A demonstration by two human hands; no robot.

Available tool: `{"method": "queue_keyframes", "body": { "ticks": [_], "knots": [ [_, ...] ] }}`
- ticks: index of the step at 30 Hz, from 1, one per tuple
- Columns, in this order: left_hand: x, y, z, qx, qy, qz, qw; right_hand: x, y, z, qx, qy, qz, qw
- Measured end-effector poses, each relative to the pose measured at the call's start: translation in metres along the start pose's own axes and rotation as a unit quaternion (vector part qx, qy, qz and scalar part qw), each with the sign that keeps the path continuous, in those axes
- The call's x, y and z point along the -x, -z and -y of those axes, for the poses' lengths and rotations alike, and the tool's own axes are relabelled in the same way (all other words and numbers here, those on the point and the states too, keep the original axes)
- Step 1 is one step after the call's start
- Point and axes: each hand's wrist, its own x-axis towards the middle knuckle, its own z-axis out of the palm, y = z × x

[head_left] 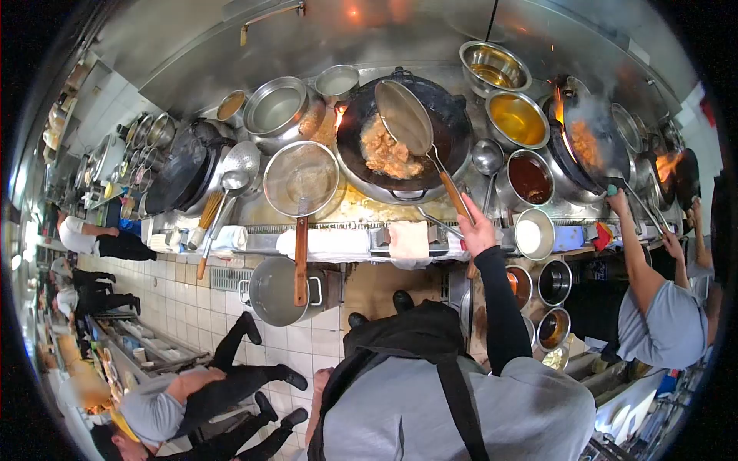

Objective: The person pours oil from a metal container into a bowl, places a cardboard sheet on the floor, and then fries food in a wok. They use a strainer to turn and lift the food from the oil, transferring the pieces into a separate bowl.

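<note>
My right hand is closed around the wooden handle of a mesh strainer. The strainer's round head is held over a large black wok. Browned, battered-looking pieces of food lie in the wok, partly hidden behind the mesh. Low at my side hangs my left hand, away from the stove; its fingers are not clear. A second mesh strainer rests left of the wok, its wooden handle jutting past the stove edge. To the wok's right lies a steel ladle.
Bowls of yellow oil and dark red sauce stand right of the wok. A perforated skimmer lies at left. Below is a large pot. At far right a co-worker works at a flaming wok. Several people are behind.
</note>
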Motion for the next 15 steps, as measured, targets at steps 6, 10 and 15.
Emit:
{"method": "queue_keyframes", "body": {
  "ticks": [6,10,15],
  "knots": [
    [-0.015,-0.004,0.005,0.065,0.033,-0.074,0.995,0.011,-0.013,0.013,0.014,-0.031,0.022,0.999],
    [-0.016,-0.006,-0.002,0.339,0.228,-0.038,0.912,0.014,-0.013,0.011,0.104,0.044,-0.039,0.993],
    [-0.002,0.014,-0.027,0.278,0.203,0.013,0.939,0.009,0.000,0.024,0.153,-0.122,-0.113,0.974]
  ]
}}
